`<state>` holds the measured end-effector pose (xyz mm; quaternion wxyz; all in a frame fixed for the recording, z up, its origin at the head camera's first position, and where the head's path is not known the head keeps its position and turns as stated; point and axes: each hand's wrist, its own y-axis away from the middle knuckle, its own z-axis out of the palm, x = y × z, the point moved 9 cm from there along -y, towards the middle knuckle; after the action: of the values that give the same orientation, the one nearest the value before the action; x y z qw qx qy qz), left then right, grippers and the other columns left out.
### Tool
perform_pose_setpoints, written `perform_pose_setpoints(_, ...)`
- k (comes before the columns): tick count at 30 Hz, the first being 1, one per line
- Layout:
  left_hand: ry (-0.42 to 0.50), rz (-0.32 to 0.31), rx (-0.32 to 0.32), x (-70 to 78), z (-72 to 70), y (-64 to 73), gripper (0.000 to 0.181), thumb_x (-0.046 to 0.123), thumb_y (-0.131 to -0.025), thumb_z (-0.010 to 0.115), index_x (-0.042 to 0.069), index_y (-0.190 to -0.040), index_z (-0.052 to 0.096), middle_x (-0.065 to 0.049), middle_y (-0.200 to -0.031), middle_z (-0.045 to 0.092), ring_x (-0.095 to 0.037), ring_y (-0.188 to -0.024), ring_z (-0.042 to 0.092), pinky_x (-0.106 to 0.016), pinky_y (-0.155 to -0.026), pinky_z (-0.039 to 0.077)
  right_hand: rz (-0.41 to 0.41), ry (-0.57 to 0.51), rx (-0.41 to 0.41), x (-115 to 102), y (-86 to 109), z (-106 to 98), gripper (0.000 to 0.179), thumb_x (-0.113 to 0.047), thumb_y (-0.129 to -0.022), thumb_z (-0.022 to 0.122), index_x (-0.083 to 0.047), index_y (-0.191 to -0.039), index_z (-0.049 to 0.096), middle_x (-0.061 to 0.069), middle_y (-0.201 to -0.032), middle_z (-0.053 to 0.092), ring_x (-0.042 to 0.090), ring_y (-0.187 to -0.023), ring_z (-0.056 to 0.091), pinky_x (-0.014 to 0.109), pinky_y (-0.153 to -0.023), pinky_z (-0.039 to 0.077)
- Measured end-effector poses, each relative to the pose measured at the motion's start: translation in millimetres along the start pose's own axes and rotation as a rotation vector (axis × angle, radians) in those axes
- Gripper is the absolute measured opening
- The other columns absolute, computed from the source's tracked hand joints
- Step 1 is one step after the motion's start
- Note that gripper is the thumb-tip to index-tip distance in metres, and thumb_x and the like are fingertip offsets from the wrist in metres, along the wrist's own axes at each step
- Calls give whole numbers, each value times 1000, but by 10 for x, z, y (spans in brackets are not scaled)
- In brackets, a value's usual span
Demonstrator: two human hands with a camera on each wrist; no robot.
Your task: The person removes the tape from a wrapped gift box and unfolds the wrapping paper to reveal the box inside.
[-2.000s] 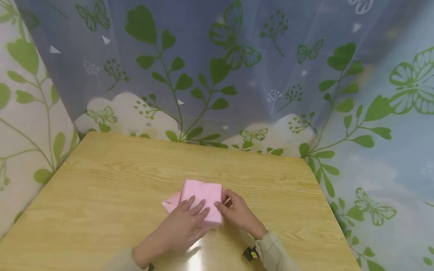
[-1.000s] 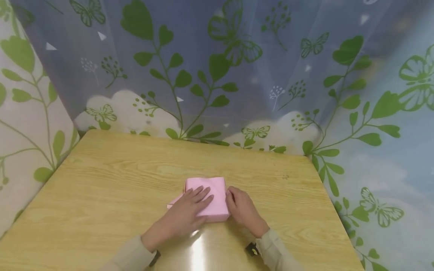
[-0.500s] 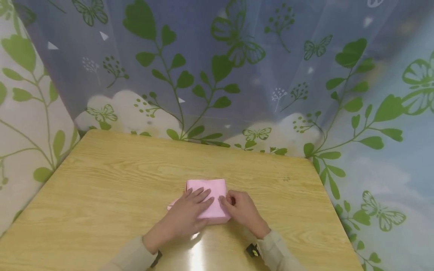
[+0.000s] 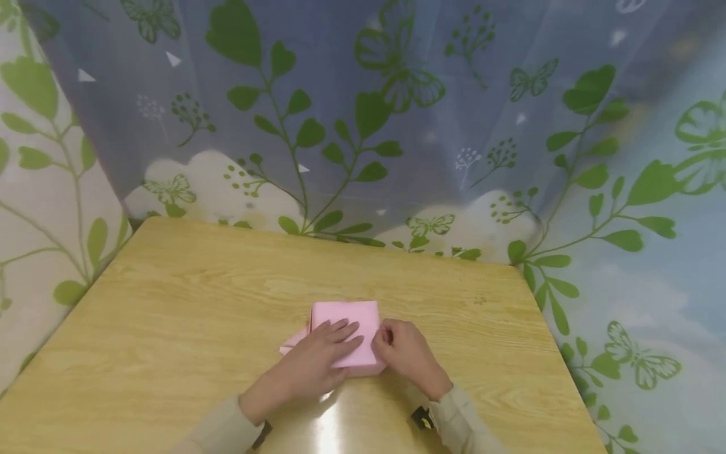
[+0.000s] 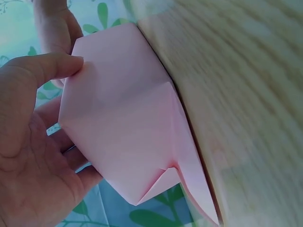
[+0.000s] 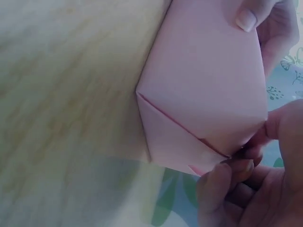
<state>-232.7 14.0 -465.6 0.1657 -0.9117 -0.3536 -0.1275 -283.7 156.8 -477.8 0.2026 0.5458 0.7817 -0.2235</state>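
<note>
A box-shaped parcel in pink paper lies near the front middle of the table. My left hand rests on its top with the fingers stretched out, and the thumb touches the near side. At the parcel's right end, my right hand pinches the folded paper near the upper edge. The right wrist view shows a triangular flap with a slanting fold line that runs up to those fingertips. From the left end, a loose flap sticks out, creased and standing away from the parcel in the left wrist view.
The wood-grain table extends around the parcel on all sides. Curtains with green leaves and butterflies hang along its back, left and right edges. A dark strap sits at the right sleeve.
The parcel has shifted slightly right and turned a little, my left hand moving with it. My right fingers have curled in tighter at the right end, the thumb drawing back to the edge.
</note>
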Motion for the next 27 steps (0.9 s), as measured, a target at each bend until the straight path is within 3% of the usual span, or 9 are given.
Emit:
perform_pose_setpoints(3,24,-4,-11,-8,13,11,57,33,-96,66,7,-146,55,-15,-158,44,-37,-147,38,-56,-122,27,11,-43,-35,20,4,29,28,-10,-89,58,-18,-64,48,-11,-57,42,2,-52,40,19,-48,34)
perform_pose_setpoints(12,49,-15,-27,-11,4,-4,57,31,-96,66,7,-147,54,-15,-159,41,-36,-149,36,-56,-123,25,87,-275,-109,145,17,43,38,-13,-104,44,-10,-67,53,-5,-58,44,6,-54,41,21,-50,36)
perform_pose_setpoints(19,61,-24,-38,-20,8,-18,58,30,-96,67,7,-147,54,-15,-159,41,-37,-149,36,-57,-123,24,72,-291,-184,162,-26,92,34,-15,-98,54,-12,-65,52,-7,-57,45,4,-53,41,19,-49,35)
perform_pose_setpoints(27,47,-25,-37,-19,8,-17,58,32,-96,66,8,-147,54,-15,-159,41,-36,-149,36,-57,-123,25,71,-244,-219,147,-62,112,31,-10,-92,52,-15,-62,44,-8,-57,42,5,-52,40,18,-48,34)
